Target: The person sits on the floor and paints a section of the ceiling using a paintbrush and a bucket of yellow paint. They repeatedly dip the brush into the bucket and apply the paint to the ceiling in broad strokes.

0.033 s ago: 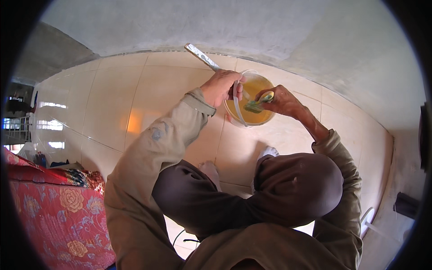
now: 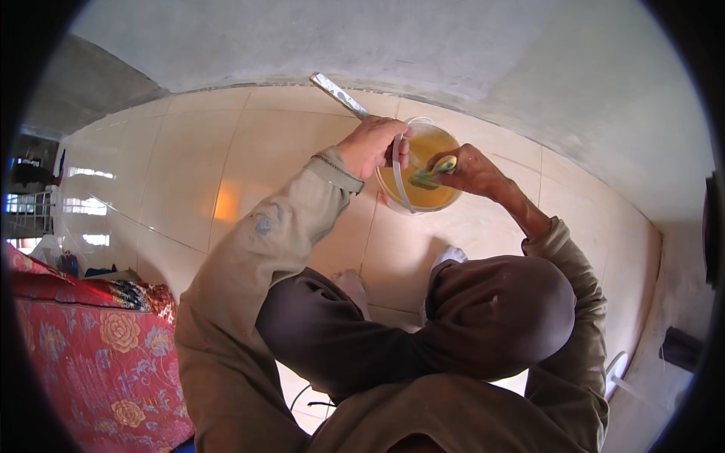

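A white plastic bucket point(image 2: 423, 199) of yellow liquid stands on the tiled floor, close to the wall, just beyond my feet. My left hand point(image 2: 377, 147) is closed on its pale strap handle point(image 2: 402, 185) at the left side of the rim. A long flat, silver-smeared stick point(image 2: 336, 92) extends up-left from behind that hand; whether my fingers also hold it, I cannot tell. My right hand point(image 2: 472, 170) grips a brush point(image 2: 444, 165) with a yellowish handle, its greenish head low over or in the liquid at the bucket's right half.
A grey plastered wall point(image 2: 453, 45) runs behind the bucket and around to the right. Red floral fabric point(image 2: 98, 362) fills the lower left, with small items point(image 2: 68, 264) beyond it. A white round object point(image 2: 615, 370) and a dark object point(image 2: 680, 347) are at the right edge.
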Demonstrator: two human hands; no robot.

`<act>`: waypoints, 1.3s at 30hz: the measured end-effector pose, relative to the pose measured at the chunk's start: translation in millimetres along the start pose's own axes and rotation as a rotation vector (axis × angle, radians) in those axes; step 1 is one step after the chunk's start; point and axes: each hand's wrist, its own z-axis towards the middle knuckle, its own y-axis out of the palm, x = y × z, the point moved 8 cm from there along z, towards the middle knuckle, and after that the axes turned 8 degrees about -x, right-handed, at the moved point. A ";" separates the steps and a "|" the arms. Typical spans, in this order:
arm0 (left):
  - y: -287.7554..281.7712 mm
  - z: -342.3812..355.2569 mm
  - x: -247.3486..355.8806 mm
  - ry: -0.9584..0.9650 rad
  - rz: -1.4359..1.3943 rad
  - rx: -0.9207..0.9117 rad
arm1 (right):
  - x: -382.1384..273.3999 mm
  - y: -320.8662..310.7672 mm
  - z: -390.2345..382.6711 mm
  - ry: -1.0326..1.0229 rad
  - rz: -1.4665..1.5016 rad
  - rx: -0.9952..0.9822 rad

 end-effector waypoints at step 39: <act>9.0 -0.8 15.6 -0.086 0.124 0.082 | 6.8 -8.2 -10.1 -0.011 0.212 0.106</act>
